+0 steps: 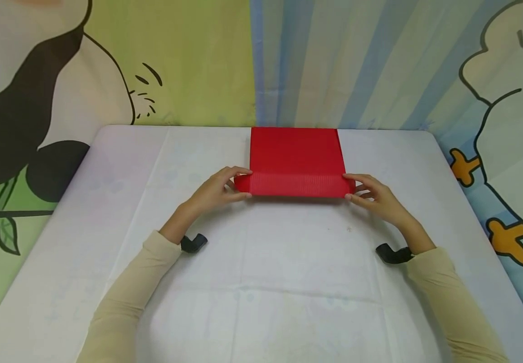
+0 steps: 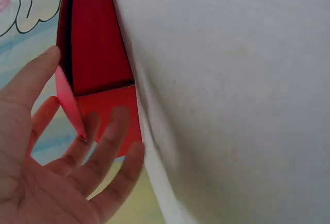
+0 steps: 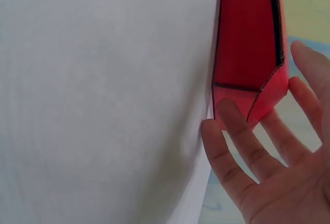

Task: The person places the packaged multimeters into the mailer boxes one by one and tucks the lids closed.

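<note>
A red cardboard box (image 1: 295,151) lies at the table's far edge, with a ribbed strip (image 1: 295,185) along its near side. My left hand (image 1: 213,191) holds the left end of that strip between thumb and fingers. At the right end, my right hand (image 1: 377,199) holds it the same way. In the left wrist view a small end flap (image 2: 67,100) sticks out beside the thumb and fingers. The right wrist view shows another end flap (image 3: 270,92) angled outward near the fingers. Both wrist views look into an open side of the box. Its far part is hidden.
A white cloth covers the table (image 1: 288,302). Printed curtains (image 1: 198,60) hang behind the far edge and at both sides. A black wrist mount (image 1: 193,243) sits at the left wrist and another (image 1: 393,253) at the right.
</note>
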`<state>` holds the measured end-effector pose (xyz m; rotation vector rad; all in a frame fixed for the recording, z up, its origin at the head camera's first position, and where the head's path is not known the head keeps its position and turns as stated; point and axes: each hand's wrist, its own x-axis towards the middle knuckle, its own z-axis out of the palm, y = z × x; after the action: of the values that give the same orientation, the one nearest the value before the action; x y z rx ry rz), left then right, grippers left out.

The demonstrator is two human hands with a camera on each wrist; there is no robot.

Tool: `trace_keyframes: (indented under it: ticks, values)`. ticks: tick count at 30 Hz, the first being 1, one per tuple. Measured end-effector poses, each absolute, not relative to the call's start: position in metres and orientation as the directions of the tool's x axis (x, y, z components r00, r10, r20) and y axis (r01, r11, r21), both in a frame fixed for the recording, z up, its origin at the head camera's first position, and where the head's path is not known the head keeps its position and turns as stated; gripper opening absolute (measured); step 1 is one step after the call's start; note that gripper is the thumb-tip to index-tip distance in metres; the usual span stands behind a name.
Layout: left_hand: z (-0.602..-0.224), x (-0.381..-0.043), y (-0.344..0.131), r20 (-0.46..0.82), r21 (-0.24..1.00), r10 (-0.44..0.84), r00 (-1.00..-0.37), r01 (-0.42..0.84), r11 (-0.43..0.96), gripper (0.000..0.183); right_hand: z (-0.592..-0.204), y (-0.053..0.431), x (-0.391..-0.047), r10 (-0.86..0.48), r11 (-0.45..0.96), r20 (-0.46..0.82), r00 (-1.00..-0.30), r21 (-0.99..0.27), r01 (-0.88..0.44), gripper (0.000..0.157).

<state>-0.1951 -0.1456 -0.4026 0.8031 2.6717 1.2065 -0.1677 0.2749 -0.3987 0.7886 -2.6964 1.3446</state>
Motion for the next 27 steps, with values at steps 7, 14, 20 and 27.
trace_keyframes:
  ticks: [7,14,20,27]
  values:
    - [-0.399,-0.189,-0.14,-0.001,0.688,0.509,-0.86,0.369,0.625,0.06,-0.406,0.284,-0.173,-0.402,0.486,0.123,-0.907,-0.811,-0.325,0.049]
    - [-0.4,-0.183,-0.129,-0.012,0.635,0.46,-0.888,0.349,0.689,0.057,-0.41,0.283,-0.165,-0.333,0.465,0.076,-0.94,-0.854,-0.234,0.047]
    - [-0.406,-0.176,-0.123,0.139,0.551,0.428,-0.893,0.429,0.716,0.058,-0.419,0.28,-0.165,-0.333,0.369,0.166,-0.928,-0.883,-0.291,0.05]
    - [-0.408,-0.175,-0.128,0.174,0.607,0.439,-0.882,0.447,0.657,0.059,-0.431,0.277,-0.171,-0.34,0.24,0.283,-0.897,-0.896,-0.374,0.058]
